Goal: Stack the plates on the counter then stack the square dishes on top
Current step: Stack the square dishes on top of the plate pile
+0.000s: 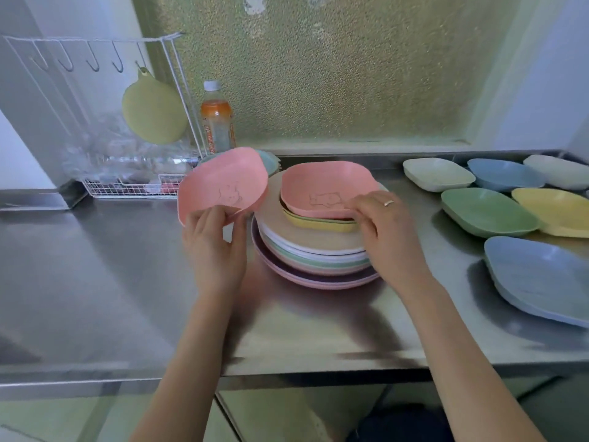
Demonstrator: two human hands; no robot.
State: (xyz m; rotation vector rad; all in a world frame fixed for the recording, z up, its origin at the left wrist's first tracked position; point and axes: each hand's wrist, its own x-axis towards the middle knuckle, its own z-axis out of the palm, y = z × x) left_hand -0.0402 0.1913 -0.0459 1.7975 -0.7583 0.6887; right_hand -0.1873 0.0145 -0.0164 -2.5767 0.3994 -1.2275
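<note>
A stack of round plates (314,250) in pastel colours stands on the steel counter (95,266), a beige plate on top. On that plate lie a few nested square dishes, yellow (315,223) under pink (325,189). My right hand (382,231) rests its fingers on the near right corner of the top pink dish. My left hand (213,244) holds a second pink square dish (223,183) by its near edge, tilted, in the air just left of the stack. A teal dish (271,161) peeks out behind it.
Several loose square dishes lie on the counter at right: cream (436,173), blue (503,173), green (487,212), yellow (554,212) and a large blue one (541,279). A white wire rack (127,186) and an orange-labelled bottle (216,122) stand at back left.
</note>
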